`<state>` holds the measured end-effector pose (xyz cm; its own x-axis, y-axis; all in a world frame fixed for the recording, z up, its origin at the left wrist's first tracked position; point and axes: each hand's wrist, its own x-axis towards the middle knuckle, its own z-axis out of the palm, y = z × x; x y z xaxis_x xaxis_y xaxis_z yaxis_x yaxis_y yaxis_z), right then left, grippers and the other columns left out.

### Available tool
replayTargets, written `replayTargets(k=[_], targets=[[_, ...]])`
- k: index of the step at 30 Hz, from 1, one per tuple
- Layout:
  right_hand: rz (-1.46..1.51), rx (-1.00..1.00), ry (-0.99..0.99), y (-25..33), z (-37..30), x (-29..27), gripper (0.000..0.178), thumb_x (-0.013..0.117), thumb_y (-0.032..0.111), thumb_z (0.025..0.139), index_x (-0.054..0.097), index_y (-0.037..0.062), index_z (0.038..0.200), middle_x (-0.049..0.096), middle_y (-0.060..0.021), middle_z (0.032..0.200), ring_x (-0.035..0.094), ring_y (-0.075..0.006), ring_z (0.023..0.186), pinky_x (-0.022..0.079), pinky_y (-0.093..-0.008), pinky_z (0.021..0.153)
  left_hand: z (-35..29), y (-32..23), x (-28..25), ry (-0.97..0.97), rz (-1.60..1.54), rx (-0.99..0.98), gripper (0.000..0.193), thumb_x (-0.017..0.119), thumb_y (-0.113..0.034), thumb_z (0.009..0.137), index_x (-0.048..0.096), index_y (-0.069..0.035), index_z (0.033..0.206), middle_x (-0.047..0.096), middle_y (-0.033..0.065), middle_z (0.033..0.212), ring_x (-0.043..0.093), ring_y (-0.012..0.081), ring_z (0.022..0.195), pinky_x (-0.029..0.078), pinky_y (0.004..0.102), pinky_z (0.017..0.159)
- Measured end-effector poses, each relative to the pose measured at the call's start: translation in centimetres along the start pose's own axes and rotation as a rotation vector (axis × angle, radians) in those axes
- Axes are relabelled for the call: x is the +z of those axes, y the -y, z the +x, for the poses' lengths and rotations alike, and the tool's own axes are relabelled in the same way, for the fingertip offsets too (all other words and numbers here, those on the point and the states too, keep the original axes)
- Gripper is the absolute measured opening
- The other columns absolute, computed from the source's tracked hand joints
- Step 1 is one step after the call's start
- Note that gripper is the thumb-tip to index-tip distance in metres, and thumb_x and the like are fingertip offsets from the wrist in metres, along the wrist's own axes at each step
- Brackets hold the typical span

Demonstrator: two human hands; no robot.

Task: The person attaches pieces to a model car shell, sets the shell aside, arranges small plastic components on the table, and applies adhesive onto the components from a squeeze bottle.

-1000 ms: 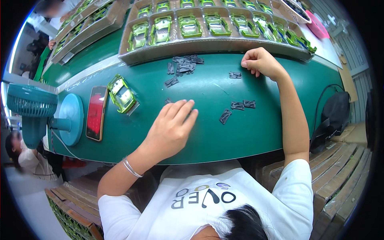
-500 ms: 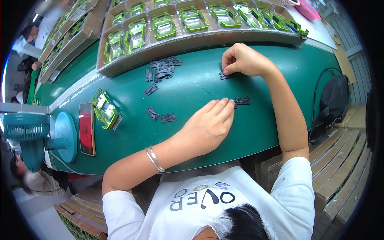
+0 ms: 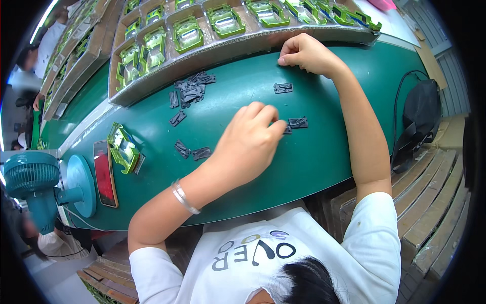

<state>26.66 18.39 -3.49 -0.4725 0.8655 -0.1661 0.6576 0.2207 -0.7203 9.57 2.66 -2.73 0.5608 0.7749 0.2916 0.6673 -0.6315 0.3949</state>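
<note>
My right hand [image 3: 310, 54] hovers by the front wall of the cardboard box, thumb and fingers pinched together; whether anything sits in the pinch I cannot make out. Below it a flat black plastic piece [image 3: 283, 88] lies alone on the green table. Over the middle of the table is my left hand [image 3: 250, 142], its fingers curled in and their tips partly hidden. Beside those fingers lie two more black pieces [image 3: 298, 122], one partly covered. A pile of the same black pieces [image 3: 192, 92] rests farther left, with several loose ones [image 3: 201, 153] nearer me.
The divided cardboard box [image 3: 243, 44] along the far side holds green-framed clear parts. One such green part [image 3: 124, 147] lies on the left beside a phone [image 3: 105, 175] and a teal fan [image 3: 81, 185]. At the right edge sit a black bag [image 3: 422, 111] and a cable.
My right hand has moved away from the single black piece toward the box, leaving that piece on the table. My left hand's fingers have curled and lifted from the two pieces. The view has shifted slightly.
</note>
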Motion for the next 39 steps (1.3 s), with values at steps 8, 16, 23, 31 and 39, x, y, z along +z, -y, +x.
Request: replayTargets(k=[8, 16, 23, 31, 39], targets=[[-0.007, -0.036, 0.002, 0.0, -0.1, -0.1, 0.015, 0.065, 0.015, 0.074, 0.060, 0.0011, 0.074, 0.054, -0.0017, 0.063, 0.049, -0.0085, 0.057, 0.041, -0.0233, 0.051, 4.3, -1.6, 3.6, 0.078, 0.317, 0.219, 0.006, 0.057, -0.007, 0.063, 0.056, -0.001, 0.064, 0.049, 0.0083, 0.065, 0.050, 0.0204, 0.067, 0.044, 0.0291, 0.066], [-0.072, -0.089, -0.018, -0.4, 0.4, 0.0, 0.016, 0.065, 0.015, 0.073, 0.060, -0.0003, 0.074, 0.056, -0.0044, 0.064, 0.051, -0.0103, 0.059, 0.043, -0.0251, 0.052, 7.3, 0.2, 1.8, 0.280, -0.373, -0.354, 0.012, 0.059, -0.006, 0.073, 0.063, 0.000, 0.082, 0.059, 0.0114, 0.074, 0.057, 0.0226, 0.073, 0.046, 0.0322, 0.068], [-0.076, -0.011, 0.004, -0.3, 0.0, -0.3, 0.019, 0.067, 0.018, 0.070, 0.064, 0.0005, 0.077, 0.062, -0.0099, 0.071, 0.058, -0.0187, 0.065, 0.047, -0.0316, 0.062, 3.7, 1.0, -0.7, -0.051, -0.299, -0.278, 0.009, 0.059, -0.007, 0.076, 0.060, 0.001, 0.081, 0.057, 0.0100, 0.072, 0.053, 0.0204, 0.067, 0.042, 0.0296, 0.061], [-0.126, -0.055, -0.012, -0.1, 0.1, 0.0, 0.019, 0.067, 0.018, 0.071, 0.064, 0.0007, 0.078, 0.062, -0.0096, 0.071, 0.058, -0.0176, 0.066, 0.047, -0.0312, 0.064, -2.1, -2.4, -0.6, 0.099, 0.049, -0.026, 0.032, 0.064, -0.006, 0.070, 0.057, 0.002, 0.100, 0.045, 0.0098, 0.072, 0.044, 0.0245, 0.068, 0.039, 0.0323, 0.063], [-0.108, -0.018, -0.017, 0.3, -0.2, 0.0, 0.018, 0.066, 0.018, 0.072, 0.064, 0.0010, 0.078, 0.062, -0.0098, 0.072, 0.058, -0.0176, 0.067, 0.046, -0.0308, 0.065, -2.4, -2.8, 0.4, 0.101, 0.204, 0.014, 0.046, 0.067, -0.015, 0.068, 0.054, 0.002, 0.109, 0.041, 0.0084, 0.075, 0.042, 0.0221, 0.072, 0.037, 0.0322, 0.065]])
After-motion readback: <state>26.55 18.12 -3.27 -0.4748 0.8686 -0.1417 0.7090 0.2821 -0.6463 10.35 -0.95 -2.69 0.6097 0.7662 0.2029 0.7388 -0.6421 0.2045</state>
